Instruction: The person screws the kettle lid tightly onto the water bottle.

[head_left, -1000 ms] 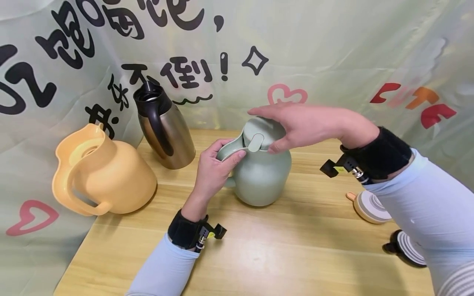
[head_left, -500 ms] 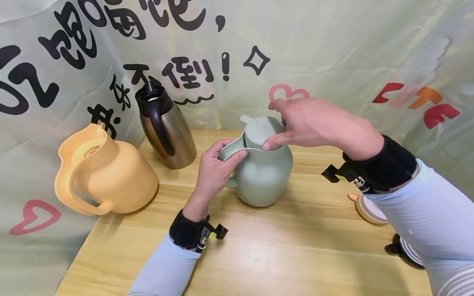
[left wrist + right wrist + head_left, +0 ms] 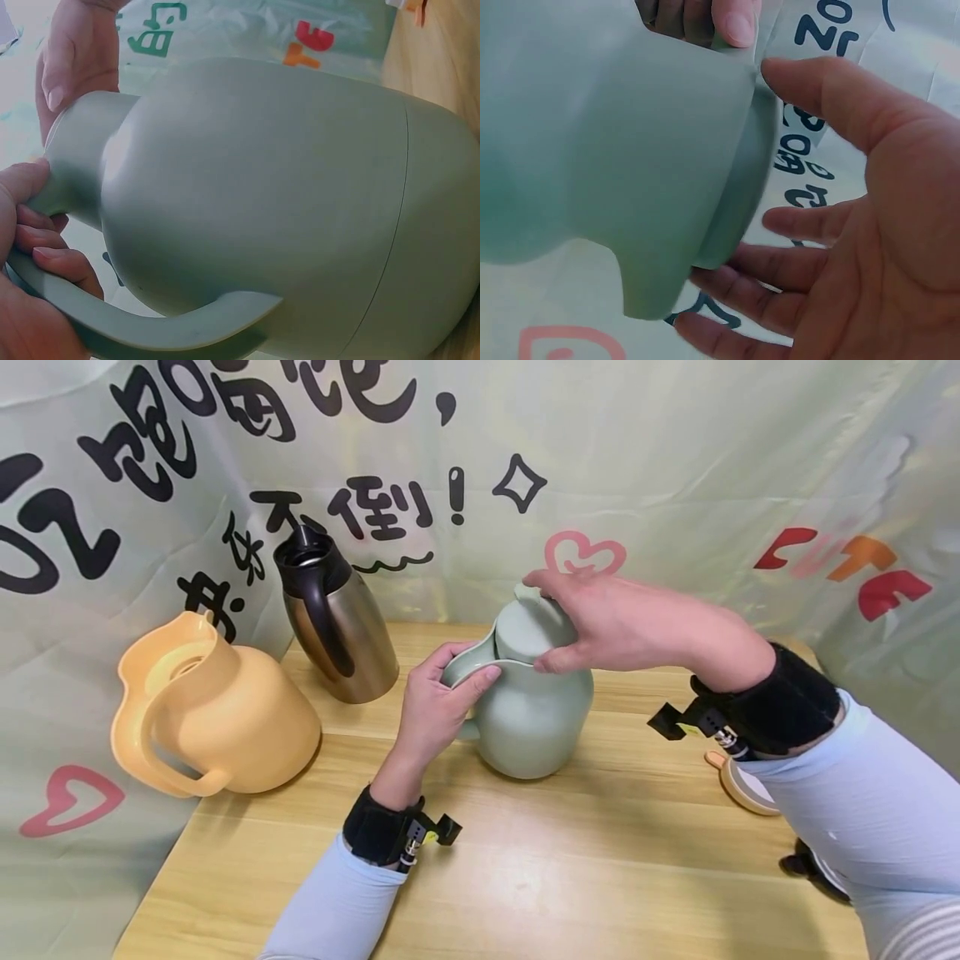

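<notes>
A pale green vacuum jug stands upright on the wooden table, its round lid seated in the neck. My left hand grips the top of the jug's handle, thumb lying on the rim near the neck. Over the lid, my right hand spans it, thumb on the near edge and fingers round the far side. In the right wrist view, the fingertips sit along the edge of the lid. The lid's small tab points to the back, partly covered by the right hand.
To the left stands a yellow jug without a lid. Behind it is a steel and black jug with its mouth uncovered. A yellow-and-white lid and a black lid lie at right, partly behind my right forearm. Printed cloth hangs behind.
The lid has turned clockwise, its tab moving from the front round the left to the back. My right hand let go, shifted and took the lid again. The left hand has stayed put.
</notes>
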A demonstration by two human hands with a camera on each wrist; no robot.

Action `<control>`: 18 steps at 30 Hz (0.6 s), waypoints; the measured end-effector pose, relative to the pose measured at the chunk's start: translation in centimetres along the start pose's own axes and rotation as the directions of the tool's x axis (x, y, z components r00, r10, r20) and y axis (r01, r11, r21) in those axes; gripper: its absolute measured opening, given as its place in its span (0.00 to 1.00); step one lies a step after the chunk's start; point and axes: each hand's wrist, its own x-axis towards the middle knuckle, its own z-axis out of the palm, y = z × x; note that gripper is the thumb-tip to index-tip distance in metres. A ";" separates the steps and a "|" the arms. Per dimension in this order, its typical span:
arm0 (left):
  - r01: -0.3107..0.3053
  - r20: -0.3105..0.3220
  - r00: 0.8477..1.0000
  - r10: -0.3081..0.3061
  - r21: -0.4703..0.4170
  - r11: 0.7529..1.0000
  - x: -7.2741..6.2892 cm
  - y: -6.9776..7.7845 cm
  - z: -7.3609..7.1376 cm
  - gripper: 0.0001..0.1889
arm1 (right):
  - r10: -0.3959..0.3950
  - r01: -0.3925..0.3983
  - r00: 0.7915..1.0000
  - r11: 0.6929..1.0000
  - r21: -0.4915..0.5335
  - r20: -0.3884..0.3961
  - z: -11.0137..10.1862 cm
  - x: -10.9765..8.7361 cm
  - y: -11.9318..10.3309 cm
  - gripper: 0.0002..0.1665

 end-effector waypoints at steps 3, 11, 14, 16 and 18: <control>-0.002 -0.001 1.000 0.002 -0.002 1.000 0.0 0.1 0.1 0.17 | 0.056 -0.056 0.998 0.998 -0.031 0.018 -0.5 -0.7 -0.1 0.52; -0.006 -0.004 1.000 0.006 -0.006 1.000 -0.1 0.0 0.1 0.17 | 0.096 -0.092 0.995 0.988 -0.123 0.022 -1.8 -1.2 -0.4 0.51; -0.006 -0.005 1.000 0.006 -0.003 1.000 -0.1 0.0 0.0 0.17 | -0.022 0.026 0.999 0.996 -0.089 0.041 -1.4 -0.4 -0.3 0.50; -0.006 -0.006 1.000 0.006 -0.001 1.000 -0.1 -0.1 0.0 0.17 | -0.084 0.088 0.994 0.995 -0.051 0.068 -1.0 0.2 -0.1 0.51; -0.007 -0.004 1.000 0.007 -0.002 1.000 -0.1 -0.1 0.0 0.17 | -0.109 0.112 0.990 0.993 -0.022 0.089 -0.8 0.7 0.0 0.51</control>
